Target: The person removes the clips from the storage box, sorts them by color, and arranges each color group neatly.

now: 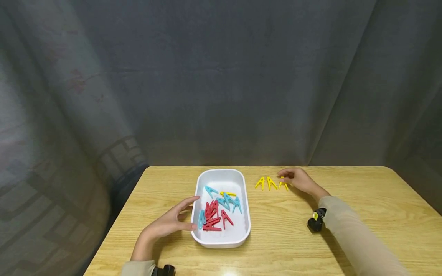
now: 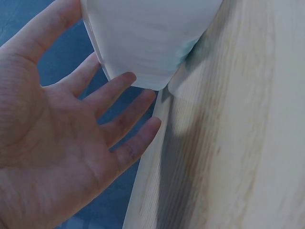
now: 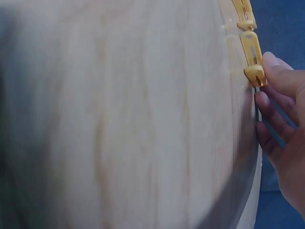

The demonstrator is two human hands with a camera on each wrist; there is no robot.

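Observation:
A white tray (image 1: pixel 221 171) on the wooden table (image 1: pixel 283 237) holds several red clothespins (image 1: pixel 212 218), several blue ones (image 1: pixel 228 201) and one yellow one (image 1: pixel 228 194). My left hand (image 1: pixel 184 214) lies open against the tray's left wall, fingers straight; the left wrist view shows its fingertips (image 2: pixel 126 78) touching the wall (image 2: pixel 143 38). Right of the tray, three yellow clothespins lie in a row (image 1: pixel 260 183) (image 1: pixel 271 183) (image 1: pixel 283 186). My right hand (image 1: pixel 293 178) pinches the rightmost one; in the right wrist view thumb and finger (image 3: pixel 262 102) meet at the peg's end (image 3: pixel 252 52).
A dark grey curtain hangs behind the table. Bare wood spreads over the table's right half (image 1: pixel 380 214) and along its front. The table's left edge (image 1: pixel 117 222) runs close to my left arm. A black wrist camera (image 1: pixel 315 220) sits on my right sleeve.

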